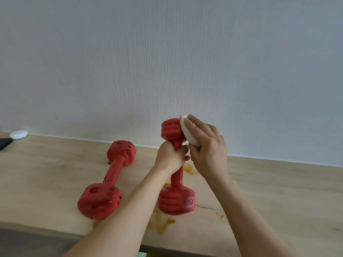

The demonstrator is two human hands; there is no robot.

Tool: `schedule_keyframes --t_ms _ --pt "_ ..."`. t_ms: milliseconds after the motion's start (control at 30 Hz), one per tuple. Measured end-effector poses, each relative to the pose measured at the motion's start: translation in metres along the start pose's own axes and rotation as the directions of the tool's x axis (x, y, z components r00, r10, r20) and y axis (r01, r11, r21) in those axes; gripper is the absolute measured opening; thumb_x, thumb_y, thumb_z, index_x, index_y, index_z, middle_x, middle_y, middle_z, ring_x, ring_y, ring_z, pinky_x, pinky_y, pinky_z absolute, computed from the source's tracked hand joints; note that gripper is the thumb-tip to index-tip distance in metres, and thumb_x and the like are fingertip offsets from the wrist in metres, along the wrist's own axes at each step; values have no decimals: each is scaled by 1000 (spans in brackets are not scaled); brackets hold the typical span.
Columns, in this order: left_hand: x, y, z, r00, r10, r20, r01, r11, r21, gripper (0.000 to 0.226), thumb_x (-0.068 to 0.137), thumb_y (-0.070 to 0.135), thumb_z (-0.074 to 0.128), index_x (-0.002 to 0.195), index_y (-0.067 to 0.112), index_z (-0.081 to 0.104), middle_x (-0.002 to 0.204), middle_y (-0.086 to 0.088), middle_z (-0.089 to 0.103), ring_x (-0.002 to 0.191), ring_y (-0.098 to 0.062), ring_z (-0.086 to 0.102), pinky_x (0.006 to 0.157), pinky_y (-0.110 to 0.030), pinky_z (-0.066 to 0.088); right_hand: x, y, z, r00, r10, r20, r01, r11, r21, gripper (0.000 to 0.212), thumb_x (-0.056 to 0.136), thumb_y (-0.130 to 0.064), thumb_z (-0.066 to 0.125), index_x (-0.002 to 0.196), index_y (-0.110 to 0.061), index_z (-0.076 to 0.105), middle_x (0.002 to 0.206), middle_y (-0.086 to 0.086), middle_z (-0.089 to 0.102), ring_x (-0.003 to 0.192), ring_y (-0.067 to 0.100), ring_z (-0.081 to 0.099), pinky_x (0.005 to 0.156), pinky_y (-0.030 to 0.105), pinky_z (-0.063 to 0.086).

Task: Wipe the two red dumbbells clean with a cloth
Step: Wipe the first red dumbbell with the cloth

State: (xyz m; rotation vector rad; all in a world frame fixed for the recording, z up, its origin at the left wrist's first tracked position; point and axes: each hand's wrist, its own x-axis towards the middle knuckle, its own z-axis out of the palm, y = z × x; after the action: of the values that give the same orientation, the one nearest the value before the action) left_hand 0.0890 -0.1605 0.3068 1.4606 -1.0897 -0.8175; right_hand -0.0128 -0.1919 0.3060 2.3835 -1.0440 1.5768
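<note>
The upright dumbbell (176,167) stands on end at the centre of the frame, its lower head planted on the wooden table (278,191) among orange smears (163,223), while the second dumbbell (109,179) lies on its side to the left of centre, dark specks showing on its heads. The left hand (171,158) is wrapped round the upright one's handle just under the top head, and the right hand (206,143) holds a white cloth (187,134) flat against the right side of that top head, fingers fairly straight over it. To do this step well, the left grip probably needs to stay firm so the weight does not tip or skid on the sticky patch, and the cloth should be worked into the ribbed grooves rather than only over the ridges, turning the dumbbell to reach the hidden far side. The lower head and the handle under the palm look still to be done, as does the lying dumbbell.
</note>
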Motion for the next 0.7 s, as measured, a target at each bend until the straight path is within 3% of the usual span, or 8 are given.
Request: schedule_keyframes --t_ms 133,300,433,533,700 --pt "-1 -3 -5 996 38 -76 -28 991 127 28 91 9 46 65 10 55 52 -2 57 36 -4 53 43 -19 42 -8 -6 4 995 -97 14 97 994 -39 47 83 -17 48 127 -29 59 132 -10 57 113 15 51 79 32 45" --pt "-2 -9 -5 997 57 -60 -43 975 216 25 87 9 45 63 13 51 53 -4 56 47 -17 57 56 -30 49 -3 -2 5 1000 -21 8 21 1000 -2 53 73 -12 37 117 -18 66 118 -2 60 98 23 57 63 34 52" --pt "-4 -10 -4 998 50 -28 -41 965 260 19 85 10 45 66 7 51 53 -5 56 45 -17 55 55 -25 44 3 11 9 996 83 23 -83 996 23 51 78 -8 41 123 -20 63 114 1 57 90 27 60 57 37 50" --pt "-1 -12 -4 1000 18 -26 -11 973 232 20 85 9 45 66 6 52 52 -6 55 45 -18 54 56 -27 46 0 6 9 1000 25 11 -25 999 -30 51 72 -2 45 116 -16 65 109 4 60 86 30 60 50 37 49" --pt "0 -11 -4 1000 3 -12 -1 976 218 19 87 10 47 71 5 56 56 -6 57 47 -17 54 55 -27 46 -4 7 -2 988 22 154 -26 999 24 46 79 -25 49 124 -21 59 120 -2 49 97 24 54 58 40 53"
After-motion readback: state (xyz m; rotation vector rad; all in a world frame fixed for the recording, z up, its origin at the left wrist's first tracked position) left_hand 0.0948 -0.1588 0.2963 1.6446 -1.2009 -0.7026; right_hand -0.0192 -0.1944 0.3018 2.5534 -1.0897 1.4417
